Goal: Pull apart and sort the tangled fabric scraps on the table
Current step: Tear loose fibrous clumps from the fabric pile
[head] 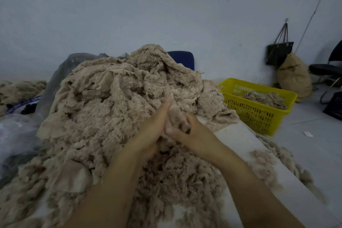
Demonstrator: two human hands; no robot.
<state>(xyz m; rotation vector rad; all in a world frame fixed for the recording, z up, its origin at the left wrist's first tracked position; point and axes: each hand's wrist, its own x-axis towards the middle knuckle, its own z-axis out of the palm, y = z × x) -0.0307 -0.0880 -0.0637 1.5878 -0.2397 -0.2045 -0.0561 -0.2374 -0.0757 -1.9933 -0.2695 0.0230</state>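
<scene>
A big heap of tangled beige fleece scraps (103, 102) covers most of the white table (238, 139). Both hands meet near the heap's right side and hold one small beige scrap (175, 114) between them. My left hand (153, 131) presses against the scrap's left side with its fingers stretched upward. My right hand (187, 131) curls its fingers and thumb around the scrap's lower right part. Looser, fluffier scraps (177, 176) lie under my forearms at the near side of the table.
A yellow plastic basket (259, 114) with some beige scraps stands on the floor to the right. More fluff (273, 163) spills over the table's right edge. Clear plastic bags (16, 133) lie at left. A blue chair back (183, 59), a black bag, a tan sack and a black chair stand by the wall.
</scene>
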